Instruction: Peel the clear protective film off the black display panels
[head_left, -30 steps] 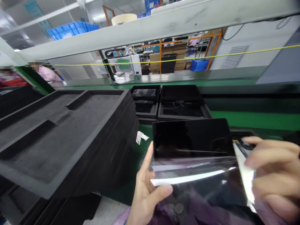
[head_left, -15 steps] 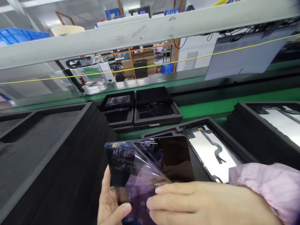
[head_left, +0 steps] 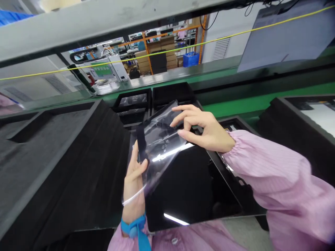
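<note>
A glossy black display panel is tilted in front of me, with bright light streaks reflected in its surface. My left hand grips the panel by its left edge, thumb on the front face. A blue strap circles that wrist. Across the panel's upper left part lies a clear plastic film, curved and partly lifted off the glass. My right hand holds the film near its upper right edge, fingers bent and thumb underneath. The left fingers behind the panel are hidden.
A tall stack of black foam trays stands on the left. Smaller foam trays sit ahead on the green bench. More trays with white-backed panels are at right. A grey beam crosses above.
My right hand has moved up and away with the film, which now bends off the panel. The panel has come nearer to me and more of its bare black face shows.
</note>
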Motion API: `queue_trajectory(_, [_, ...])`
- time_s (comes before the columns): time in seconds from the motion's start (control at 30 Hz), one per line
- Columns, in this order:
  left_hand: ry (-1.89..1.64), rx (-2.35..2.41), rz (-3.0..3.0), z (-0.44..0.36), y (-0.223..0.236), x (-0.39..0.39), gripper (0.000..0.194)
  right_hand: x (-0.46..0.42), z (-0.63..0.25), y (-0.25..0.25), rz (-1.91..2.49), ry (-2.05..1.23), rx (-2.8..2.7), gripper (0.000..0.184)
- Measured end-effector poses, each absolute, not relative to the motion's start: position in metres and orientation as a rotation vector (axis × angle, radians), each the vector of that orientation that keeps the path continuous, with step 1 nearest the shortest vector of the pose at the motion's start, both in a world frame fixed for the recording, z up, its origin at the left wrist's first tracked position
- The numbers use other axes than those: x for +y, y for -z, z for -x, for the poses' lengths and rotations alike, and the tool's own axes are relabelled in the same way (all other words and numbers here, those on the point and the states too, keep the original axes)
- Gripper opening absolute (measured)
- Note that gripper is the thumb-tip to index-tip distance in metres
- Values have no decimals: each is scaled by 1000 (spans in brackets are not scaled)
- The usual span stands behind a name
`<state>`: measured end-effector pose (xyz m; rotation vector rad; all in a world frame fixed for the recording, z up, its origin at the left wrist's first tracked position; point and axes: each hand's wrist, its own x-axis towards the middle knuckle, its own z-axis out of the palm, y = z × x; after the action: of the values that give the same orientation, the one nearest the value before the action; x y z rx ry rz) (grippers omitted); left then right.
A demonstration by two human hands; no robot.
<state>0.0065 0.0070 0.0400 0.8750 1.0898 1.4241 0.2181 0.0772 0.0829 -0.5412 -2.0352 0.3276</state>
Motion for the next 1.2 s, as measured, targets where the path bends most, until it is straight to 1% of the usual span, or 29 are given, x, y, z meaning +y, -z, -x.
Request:
queue_trajectory(0.13, [-1405, 1055, -758, -11, -46, 11, 57, 77, -210, -77, 583, -540, -1823, 28])
queue_trajectory(0.2, [-1413, 1103, -687, -9, -43, 13, 59, 76, -209, -79, 599, -602, -1772, 28])
queue_trajectory(0.27, [-1450, 1178, -690, -7, -40, 15, 56, 74, -209, -82, 607, -627, -1740, 27])
queue_trajectory(0.37, [-1496, 1133, -805, -5, -37, 20, 47, 70, -209, -85, 627, -610, -1715, 28])
queue_trajectory(0.43, [-1509, 1066, -875, -5, -37, 23, 47, 67, -210, -86, 621, -592, -1710, 28])
queue_trajectory(0.57, [-1490, 1047, -876, -8, -46, 21, 58, 66, -210, -87, 552, -557, -1696, 28])
queue_trajectory(0.67, [-1540, 1027, -859, -13, -61, 11, 66, 68, -214, -89, 463, -561, -1647, 28])
queue_trajectory(0.77, [-1612, 934, -929, -17, -77, 1, 67, 73, -219, -92, 361, -534, -1592, 28])
queue_trajectory(0.9, [-1577, 868, -928, -18, -87, -2, 72, 81, -224, -95, 261, -457, -1587, 26])
queue_trajectory(1.0, [-1578, 802, -955, -17, -88, 0, 68, 80, -223, -96, 280, -415, -1568, 24])
queue_trajectory(1.1, [-1593, 739, -997, -17, -88, 2, 62, 75, -220, -98, 375, -395, -1540, 28])
queue_trajectory(1.2, [-1577, 787, -983, -15, -90, 4, 67, 68, -221, -104, 488, -362, -1549, 38])
